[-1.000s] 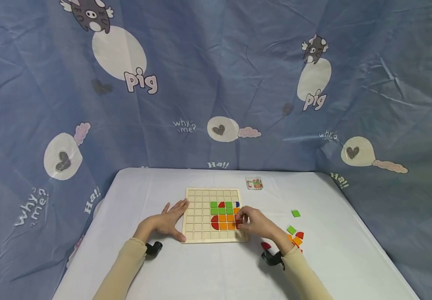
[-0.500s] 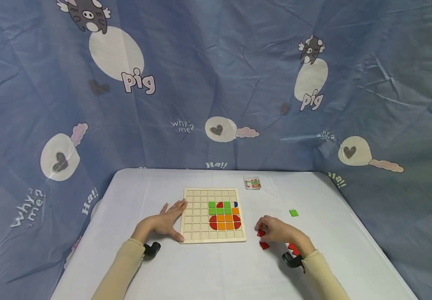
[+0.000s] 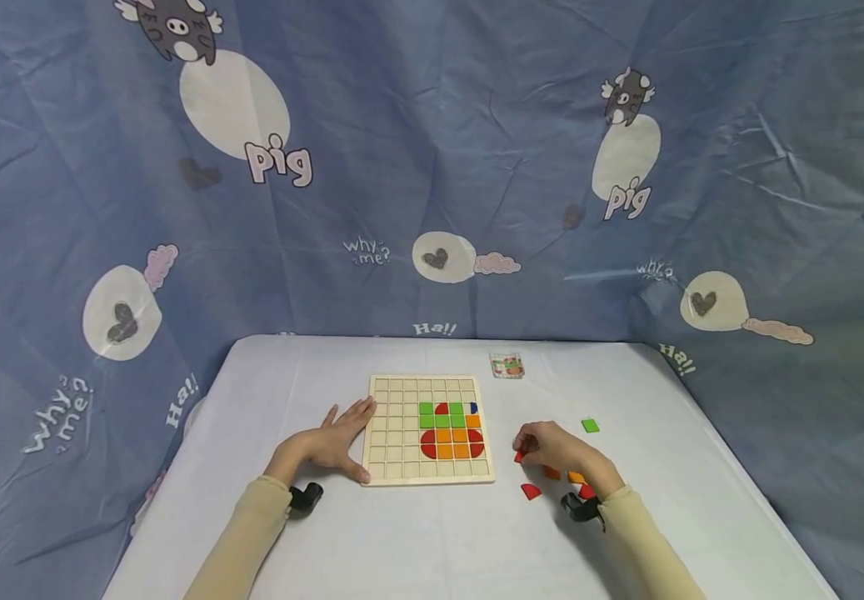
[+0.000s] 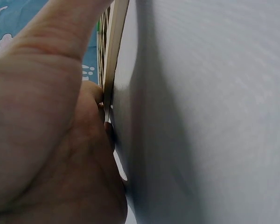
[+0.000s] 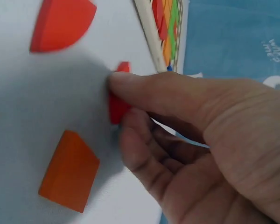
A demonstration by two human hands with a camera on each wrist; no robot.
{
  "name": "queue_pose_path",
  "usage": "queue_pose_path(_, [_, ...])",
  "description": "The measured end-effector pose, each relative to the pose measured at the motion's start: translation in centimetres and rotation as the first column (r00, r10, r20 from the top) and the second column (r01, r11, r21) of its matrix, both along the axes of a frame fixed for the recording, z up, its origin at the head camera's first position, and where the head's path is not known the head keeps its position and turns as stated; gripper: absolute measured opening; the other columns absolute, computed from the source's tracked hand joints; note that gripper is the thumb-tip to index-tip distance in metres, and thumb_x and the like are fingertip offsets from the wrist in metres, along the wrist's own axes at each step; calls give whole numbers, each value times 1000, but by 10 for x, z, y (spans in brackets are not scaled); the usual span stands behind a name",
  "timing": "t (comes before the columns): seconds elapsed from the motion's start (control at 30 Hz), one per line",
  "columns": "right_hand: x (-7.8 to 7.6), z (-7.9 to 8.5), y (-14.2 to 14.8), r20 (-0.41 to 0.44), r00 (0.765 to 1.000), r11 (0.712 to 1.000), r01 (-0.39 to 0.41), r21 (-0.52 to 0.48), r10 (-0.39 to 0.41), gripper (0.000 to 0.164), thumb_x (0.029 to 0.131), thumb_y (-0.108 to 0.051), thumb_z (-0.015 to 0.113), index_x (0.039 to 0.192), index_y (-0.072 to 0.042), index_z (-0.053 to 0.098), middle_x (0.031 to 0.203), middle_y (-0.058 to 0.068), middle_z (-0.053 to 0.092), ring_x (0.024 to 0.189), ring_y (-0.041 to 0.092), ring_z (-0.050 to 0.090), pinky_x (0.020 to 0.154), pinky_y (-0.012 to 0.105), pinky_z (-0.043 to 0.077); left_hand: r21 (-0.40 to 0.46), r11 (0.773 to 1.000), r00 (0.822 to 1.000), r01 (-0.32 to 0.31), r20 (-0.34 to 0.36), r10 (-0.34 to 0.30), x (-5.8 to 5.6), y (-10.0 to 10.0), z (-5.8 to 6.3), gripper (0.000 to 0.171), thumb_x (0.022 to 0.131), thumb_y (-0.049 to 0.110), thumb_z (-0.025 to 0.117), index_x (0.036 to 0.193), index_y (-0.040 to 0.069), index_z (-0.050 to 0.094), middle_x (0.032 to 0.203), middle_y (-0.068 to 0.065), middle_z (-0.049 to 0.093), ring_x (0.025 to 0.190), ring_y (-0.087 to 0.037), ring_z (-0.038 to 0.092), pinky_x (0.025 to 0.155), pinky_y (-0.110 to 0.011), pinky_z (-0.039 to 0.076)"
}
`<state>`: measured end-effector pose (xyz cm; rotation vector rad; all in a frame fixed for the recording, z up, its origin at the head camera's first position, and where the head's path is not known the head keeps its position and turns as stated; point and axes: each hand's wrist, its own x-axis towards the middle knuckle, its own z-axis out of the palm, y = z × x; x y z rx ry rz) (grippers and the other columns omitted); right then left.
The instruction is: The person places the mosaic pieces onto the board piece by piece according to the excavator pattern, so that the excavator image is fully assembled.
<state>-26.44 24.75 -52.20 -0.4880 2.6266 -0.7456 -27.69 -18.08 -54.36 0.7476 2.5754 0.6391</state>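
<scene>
A wooden grid board [image 3: 390,417] lies on the table, its right part filled with green, red, orange and blue tiles. My left hand [image 3: 334,442] is spread along the board's left edge, thumb at the near corner and fingertips higher up. The left wrist view shows that palm [image 4: 46,126] beside the board's rim [image 4: 114,51]. To the right of the board, my right hand [image 3: 547,446] pinches a small red tile [image 5: 117,109] between thumb and fingers, which cover part of it. Below it lies a red quarter-circle tile [image 3: 531,492].
An orange tile [image 5: 70,172] lies close to my right fingers. More red and orange pieces lie partly under the right forearm. A green tile [image 3: 590,425] is farther right. Behind the board's right corner lies a small pattern card [image 3: 507,365].
My right hand has left the board's right side, where a red tile now shows, and moved right to the loose tiles, picking up a red one. My left hand stays put.
</scene>
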Motion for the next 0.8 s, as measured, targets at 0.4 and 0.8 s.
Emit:
queue_pose_path(0.4, [-17, -10, 1, -63, 969, 969, 243, 48, -240, 30, 80, -34, 78, 79, -10, 59, 68, 0, 55, 62, 14, 49, 54, 23, 39, 1, 1000, 1000, 4, 1, -4, 0, 1, 2, 132, 63, 58, 83, 155, 3, 6, 163, -14, -2, 151, -33, -3, 118, -61, -8])
queue_pose_path(0.8, [-23, 6, 16, -173, 985, 998, -3, -56, -6, 19, 85, 0, 64, 103, -4, 62, 95, 4, 61, 83, 16, 53, 72, 29, 49, 15, 1000, 1000, -3, -1, 3, 0, 1, 2, 133, 62, 57, 84, 155, 3, 5, 163, -14, -2, 151, -33, -3, 118, -61, -8])
